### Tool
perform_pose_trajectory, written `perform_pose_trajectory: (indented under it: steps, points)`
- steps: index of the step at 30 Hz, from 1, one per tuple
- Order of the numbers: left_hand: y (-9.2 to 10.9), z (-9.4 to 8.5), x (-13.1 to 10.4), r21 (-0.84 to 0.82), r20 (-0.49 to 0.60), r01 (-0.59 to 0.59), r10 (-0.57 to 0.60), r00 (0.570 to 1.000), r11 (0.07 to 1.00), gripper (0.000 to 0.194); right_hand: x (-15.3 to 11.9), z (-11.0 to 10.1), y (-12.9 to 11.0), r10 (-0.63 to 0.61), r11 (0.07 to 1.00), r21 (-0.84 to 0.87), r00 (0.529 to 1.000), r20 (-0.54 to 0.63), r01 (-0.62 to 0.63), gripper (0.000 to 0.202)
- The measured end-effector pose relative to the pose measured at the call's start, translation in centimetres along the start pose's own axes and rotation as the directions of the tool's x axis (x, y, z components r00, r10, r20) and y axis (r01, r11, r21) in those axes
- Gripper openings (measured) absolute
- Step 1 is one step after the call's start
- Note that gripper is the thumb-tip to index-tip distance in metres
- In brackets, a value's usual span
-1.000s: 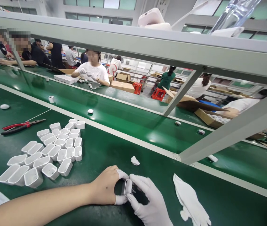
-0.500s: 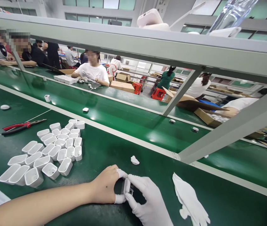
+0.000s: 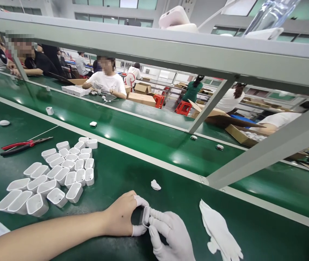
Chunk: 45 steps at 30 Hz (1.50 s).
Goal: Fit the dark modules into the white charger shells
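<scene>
Near the bottom centre, my left hand (image 3: 123, 215), bare apart from white covers on its fingertips, grips a small white case (image 3: 145, 216) between thumb and finger. My right hand (image 3: 171, 230), in a white glove, has its bent fingers at the case's right side; whether they pinch a small part there is hidden. Several open white cups (image 3: 48, 186) stand grouped on the green table at the left. A small crumpled white piece (image 3: 156, 185) lies above my hands.
Red-handled pliers (image 3: 25, 145) and a white oval piece (image 3: 4, 123) lie at the left; a white glove (image 3: 219, 230) at the right. Beyond a pale rail (image 3: 132, 153), a conveyor (image 3: 143, 132) bears small parts. A slanted post (image 3: 266, 145) rises right. People sit beyond.
My right hand's fingers have shifted and bent more at the case's right side. Small parts on the conveyor have moved left. My left hand stays nearly still.
</scene>
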<state>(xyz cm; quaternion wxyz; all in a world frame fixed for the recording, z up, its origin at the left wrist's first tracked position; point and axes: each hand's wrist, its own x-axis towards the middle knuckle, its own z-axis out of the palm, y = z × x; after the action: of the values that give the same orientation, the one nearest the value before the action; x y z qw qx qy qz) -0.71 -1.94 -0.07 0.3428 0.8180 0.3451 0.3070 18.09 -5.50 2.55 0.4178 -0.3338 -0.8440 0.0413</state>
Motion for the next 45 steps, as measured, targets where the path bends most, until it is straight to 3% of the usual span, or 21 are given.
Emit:
perform_pose_trajectory:
  steps: [3, 5, 7, 10, 14, 17, 21, 29, 34, 45]
  points:
    - [-0.1, -0.1, 0.0, 0.000, -0.014, -0.001, 0.001, 1.000, 1.000, 0.032, -0.6, 0.5, 0.3, 0.193, 0.976, 0.108, 0.980, -0.051, -0.186, 0.011]
    - [-0.1, -0.2, 0.0, -0.007, -0.009, 0.001, -0.002, 1.000, 1.000, 0.033, -1.0, 0.8, 0.7, 0.274, 0.959, 0.093, 0.959, -0.066, -0.267, 0.023]
    - [-0.1, -0.2, 0.0, -0.009, 0.000, 0.001, -0.001, 1.000, 1.000, 0.034, -1.2, 0.9, 1.1, 0.284, 0.958, 0.043, 0.958, -0.036, -0.283, 0.036]
    - [-0.2, -0.1, -0.1, 0.008, 0.003, -0.002, 0.002, 1.000, 1.000, 0.036, -1.0, 0.7, 1.4, 0.293, 0.954, 0.054, 0.955, 0.040, -0.295, 0.028]
    - [-0.2, 0.1, -0.2, 0.056, 0.002, 0.006, -0.007, 1.000, 0.998, 0.040, -0.6, -0.2, 0.9, 0.385, 0.913, 0.158, 0.922, -0.034, -0.375, 0.026]
    - [-0.2, 0.1, -0.1, 0.064, -0.006, -0.002, 0.003, 1.000, 0.998, 0.040, -0.5, -0.6, 0.6, 0.368, 0.926, 0.123, 0.927, -0.074, -0.358, 0.030]
    - [-0.2, 0.0, -0.1, 0.056, 0.006, -0.007, 0.007, 1.000, 0.998, 0.040, -0.7, -0.4, 0.5, 0.306, 0.950, 0.070, 0.952, -0.021, -0.304, 0.032]
    - [-0.4, 0.0, -0.2, 0.052, 0.013, -0.013, 0.012, 1.000, 0.999, 0.039, -1.3, 0.4, 0.9, 0.292, 0.953, 0.063, 0.954, 0.072, -0.296, 0.033]
    - [-0.3, -0.1, -0.1, 0.042, 0.023, 0.003, -0.004, 1.000, 0.999, 0.039, -1.0, 0.3, 1.1, 0.269, 0.961, 0.050, 0.961, 0.070, -0.272, 0.033]
    - [0.0, -0.3, -0.1, 0.069, 0.056, 0.018, -0.022, 0.998, 0.997, 0.041, -1.6, 1.0, 0.7, 0.317, 0.943, 0.079, 0.946, 0.067, -0.322, 0.041]
